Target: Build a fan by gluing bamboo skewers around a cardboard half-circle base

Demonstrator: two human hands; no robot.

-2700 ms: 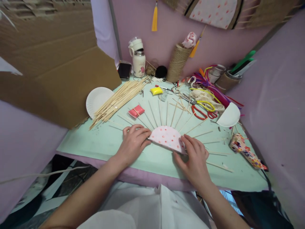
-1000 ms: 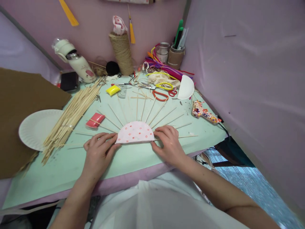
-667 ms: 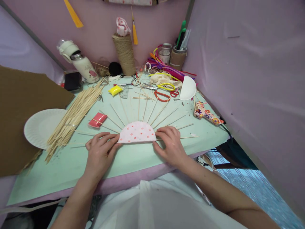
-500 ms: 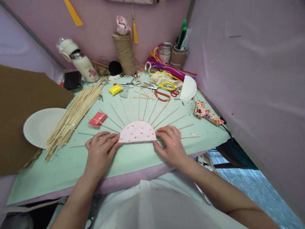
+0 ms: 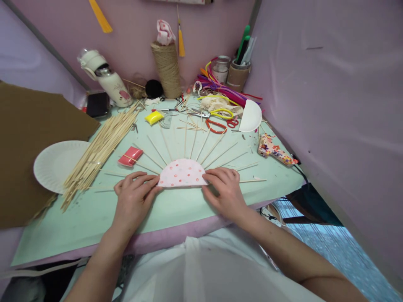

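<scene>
A half-circle piece (image 5: 181, 173) covered in pale pink fabric with red dots lies on the table, its straight edge towards me. Thin wooden sticks (image 5: 217, 151) fan out from its curved edge. At its left corner, my left hand (image 5: 135, 195) pinches the piece between thumb and fingers. My right hand (image 5: 224, 191) grips the opposite corner, with its fingertips on the fabric. Both hands partly cover the lowest sticks. Just beyond my left hand lies a red packet (image 5: 130, 156), with a stick crossing over it.
A bundle of sticks (image 5: 102, 149) rests across a white paper plate (image 5: 47, 165) at left, beside brown cardboard (image 5: 34, 113). Scissors (image 5: 222, 113), a yellow packet (image 5: 154, 117) and a twine spool (image 5: 166, 69) stand or lie behind. At right is a flower-patterned glue gun (image 5: 275, 151) with a cord.
The view has shifted slightly, so everything sits a little further right. My hands keep their hold on both corners, with the right fingertips slightly further onto the fabric.
</scene>
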